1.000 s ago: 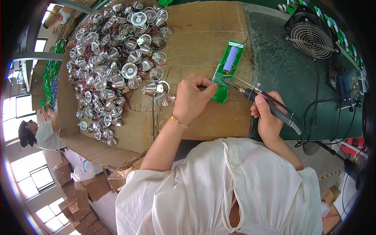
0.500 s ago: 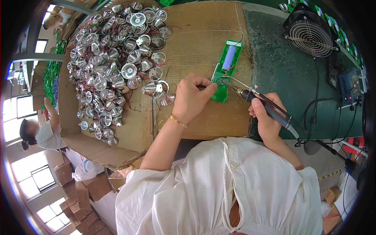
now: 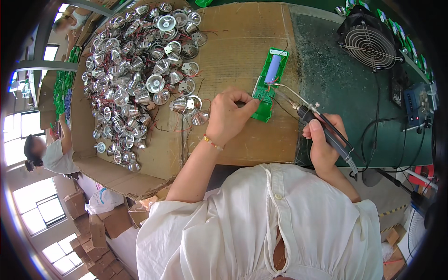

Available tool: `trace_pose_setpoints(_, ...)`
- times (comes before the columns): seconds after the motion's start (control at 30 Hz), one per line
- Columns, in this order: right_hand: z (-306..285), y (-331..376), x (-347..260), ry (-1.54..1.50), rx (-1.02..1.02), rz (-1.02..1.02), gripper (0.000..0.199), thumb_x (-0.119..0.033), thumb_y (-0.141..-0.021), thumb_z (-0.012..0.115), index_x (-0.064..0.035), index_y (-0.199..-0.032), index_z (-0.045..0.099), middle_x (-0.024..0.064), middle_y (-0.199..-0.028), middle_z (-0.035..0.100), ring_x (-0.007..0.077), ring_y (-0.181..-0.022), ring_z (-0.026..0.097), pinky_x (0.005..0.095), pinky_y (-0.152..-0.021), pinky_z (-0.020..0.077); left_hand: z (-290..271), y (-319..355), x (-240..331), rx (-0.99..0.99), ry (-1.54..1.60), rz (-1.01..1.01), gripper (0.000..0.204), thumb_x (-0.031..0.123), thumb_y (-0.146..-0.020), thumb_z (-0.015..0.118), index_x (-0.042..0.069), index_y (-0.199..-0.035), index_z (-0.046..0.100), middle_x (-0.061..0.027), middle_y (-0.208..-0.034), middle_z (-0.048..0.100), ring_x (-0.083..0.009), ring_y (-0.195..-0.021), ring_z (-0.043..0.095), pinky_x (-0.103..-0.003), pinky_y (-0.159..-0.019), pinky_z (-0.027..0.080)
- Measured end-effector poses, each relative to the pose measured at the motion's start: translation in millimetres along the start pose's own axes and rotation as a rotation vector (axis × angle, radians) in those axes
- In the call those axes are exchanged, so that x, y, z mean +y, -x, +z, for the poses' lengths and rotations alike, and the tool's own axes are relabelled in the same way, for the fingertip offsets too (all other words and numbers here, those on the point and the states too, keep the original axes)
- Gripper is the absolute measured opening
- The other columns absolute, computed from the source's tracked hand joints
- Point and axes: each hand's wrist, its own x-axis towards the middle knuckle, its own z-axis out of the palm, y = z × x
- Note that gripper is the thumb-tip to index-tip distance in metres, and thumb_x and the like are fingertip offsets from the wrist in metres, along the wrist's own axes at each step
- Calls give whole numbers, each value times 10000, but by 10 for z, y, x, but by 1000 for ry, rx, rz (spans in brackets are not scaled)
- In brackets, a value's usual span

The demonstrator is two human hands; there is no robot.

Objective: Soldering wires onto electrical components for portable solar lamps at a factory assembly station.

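A green plastic housing [image 3: 262, 113] lies on the cardboard in front of me, holding a lavender cylindrical battery [image 3: 273, 70] and a small green circuit board [image 3: 266, 95] with thin wires. My left hand [image 3: 227, 114] is closed in a pinch at the board's left edge; whatever sits between its fingertips is hidden. Gripped in my right hand [image 3: 326, 142] is a soldering iron [image 3: 306, 114] with a thin metal feed tube [image 3: 298, 97] along it. Its tip points left at the housing, a little to the right of the board.
Many silver reflector cups [image 3: 135, 84] with red and black wires fill a cardboard box [image 3: 116, 184] at the left. A fan with a wire grille [image 3: 372, 46] and a blue control unit [image 3: 415, 107] stand at the right. Another person [image 3: 58, 154] works far left.
My right hand has drawn the soldering iron slightly right, taking its tip off the circuit board. My left hand and the housing stay in place.
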Motion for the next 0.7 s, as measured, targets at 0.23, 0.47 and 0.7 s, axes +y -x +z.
trace_pose_setpoints(0.23,-100,-47,54,-38,62,9,160,-73,-826,603,29,-892,499,95,-684,588,108,-592,558,233,-558,474,1,-25,-9,9,-23,32,177,175,-706,683,2,-695,646,-106,-740,606,-188,-625,561,-295,-573,431)
trace_pose_setpoints(0.47,-457,-121,121,39,181,6,173,-104,-830,601,29,-871,498,89,-666,580,103,-559,541,222,-540,467,-130,-1,137,-127,141,-131,179,158,-757,679,-7,-790,619,-67,-773,631,-101,-691,589,-242,-602,470)
trace_pose_setpoints(0.7,-662,-210,192,63,243,70,138,-66,-813,600,23,-870,510,79,-662,579,95,-566,546,220,-531,452,118,-466,222,-232,-347,102,141,142,-687,611,19,-747,647,-153,-655,620,-278,-610,624,-338,-582,492)
